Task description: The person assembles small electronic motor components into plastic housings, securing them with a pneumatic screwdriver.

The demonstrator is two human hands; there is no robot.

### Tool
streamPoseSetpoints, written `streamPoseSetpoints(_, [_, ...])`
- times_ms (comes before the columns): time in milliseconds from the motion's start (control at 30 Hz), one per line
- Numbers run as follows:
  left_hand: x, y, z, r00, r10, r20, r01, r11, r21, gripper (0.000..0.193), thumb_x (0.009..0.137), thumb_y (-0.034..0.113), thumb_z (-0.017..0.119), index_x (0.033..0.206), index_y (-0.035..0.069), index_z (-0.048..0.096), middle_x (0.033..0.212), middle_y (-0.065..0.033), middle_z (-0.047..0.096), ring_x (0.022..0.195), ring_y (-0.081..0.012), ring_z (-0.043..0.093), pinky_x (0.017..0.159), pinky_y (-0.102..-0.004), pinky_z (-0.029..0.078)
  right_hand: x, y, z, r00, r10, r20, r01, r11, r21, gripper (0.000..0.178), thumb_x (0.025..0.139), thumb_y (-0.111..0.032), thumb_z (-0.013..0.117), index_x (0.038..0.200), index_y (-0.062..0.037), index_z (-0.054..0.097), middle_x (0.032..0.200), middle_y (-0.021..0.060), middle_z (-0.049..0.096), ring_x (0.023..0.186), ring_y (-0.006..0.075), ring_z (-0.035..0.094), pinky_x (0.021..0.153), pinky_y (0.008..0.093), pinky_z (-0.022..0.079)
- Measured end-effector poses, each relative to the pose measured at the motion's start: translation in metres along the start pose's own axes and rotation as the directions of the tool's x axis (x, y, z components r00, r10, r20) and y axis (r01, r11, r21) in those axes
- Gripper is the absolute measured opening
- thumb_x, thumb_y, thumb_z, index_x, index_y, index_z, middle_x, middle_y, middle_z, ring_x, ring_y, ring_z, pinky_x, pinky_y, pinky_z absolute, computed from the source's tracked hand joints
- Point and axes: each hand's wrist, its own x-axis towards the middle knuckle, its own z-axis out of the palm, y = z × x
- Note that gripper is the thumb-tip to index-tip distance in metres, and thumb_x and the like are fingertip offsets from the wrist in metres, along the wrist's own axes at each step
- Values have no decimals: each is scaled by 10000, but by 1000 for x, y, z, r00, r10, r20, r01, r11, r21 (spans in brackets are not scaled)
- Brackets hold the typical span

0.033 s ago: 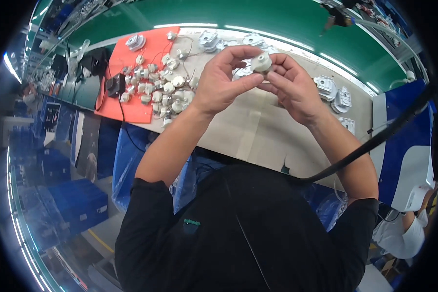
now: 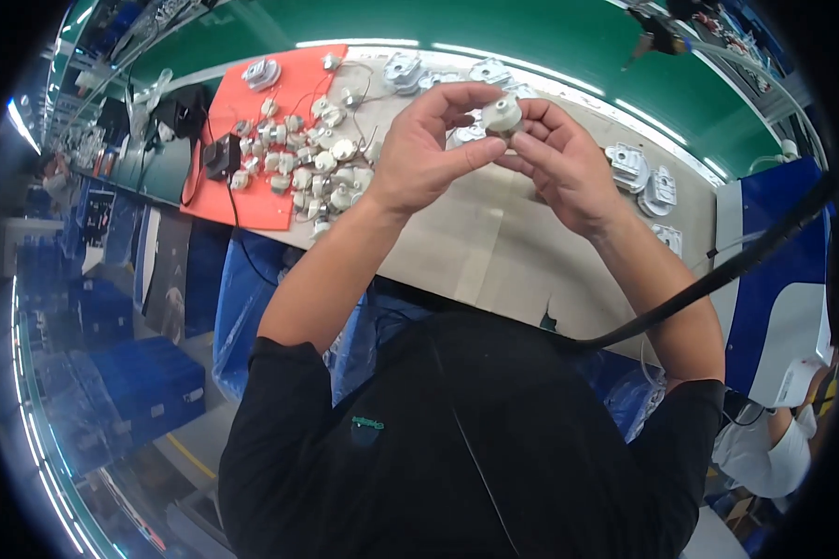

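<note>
From the head view, I see both bare hands raised over the middle of the table (image 2: 471,247), pinching one white part (image 2: 502,115) between them. The left hand (image 2: 424,154) curves around it, forefinger on the far side and thumb on the near side; the right hand (image 2: 569,177) grips it from the right with bent fingers and thumb.

To the left, an orange mat (image 2: 252,212) lies on the table with a heap of small white parts (image 2: 343,151) spilling off its right edge. A black box (image 2: 221,158) sits at the mat's left side, its cord trailing near. A lone casting (image 2: 261,74) rests toward the mat's far end. More silver castings (image 2: 403,71) stand beyond the hands, and others (image 2: 659,189) to the right. A black hose (image 2: 690,296) crosses over the right forearm.
</note>
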Motion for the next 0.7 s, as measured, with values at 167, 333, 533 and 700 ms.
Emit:
streamPoseSetpoints(167, [-14, 11, -35, 997, 76, -25, -64, 942, 329, 657, 795, 191, 867, 1364, 29, 583, 1302, -92, 654, 1230, -249, 607, 1046, -395, 475, 13, 4, -1, 1000, 31, -3, -31, 998, 55, 338, 1019, -191, 630, 1305, -24, 561, 1202, 55, 659, 1111, 156, 640, 1034, 354, 514])
streamPoseSetpoints(333, [-32, 9, -67, 996, -58, -64, 86, 573, 815, 425, 803, 161, 839, 1179, 36, 686, 1151, -108, 721, 1075, -234, 694, 929, -372, 545, 16, 3, -3, 999, 41, -27, -39, 996, 83, 328, 1040, -213, 583, 1312, -28, 568, 1224, 71, 654, 1154, 174, 616, 1050, 392, 493])
streamPoseSetpoints(533, [-31, -3, -59, 997, -75, 33, 8, 495, 869, 209, 839, 138, 791, 997, 24, 718, 954, -108, 720, 899, -279, 710, 820, -380, 555, 16, 6, -1, 998, 53, -27, -52, 997, 54, 324, 1047, -211, 567, 1319, -34, 562, 1236, 72, 653, 1166, 178, 607, 1047, 392, 488])
streamPoseSetpoints(700, [-25, -11, -61, 967, -49, 250, -200, 462, 864, 130, 847, 161, 771, 947, 81, 747, 914, -107, 710, 835, -310, 688, 758, -395, 547, 18, 10, 1, 997, 70, -41, -67, 996, 66, 310, 1044, -201, 574, 1310, -42, 562, 1243, 63, 653, 1172, 174, 608, 1047, 385, 484])
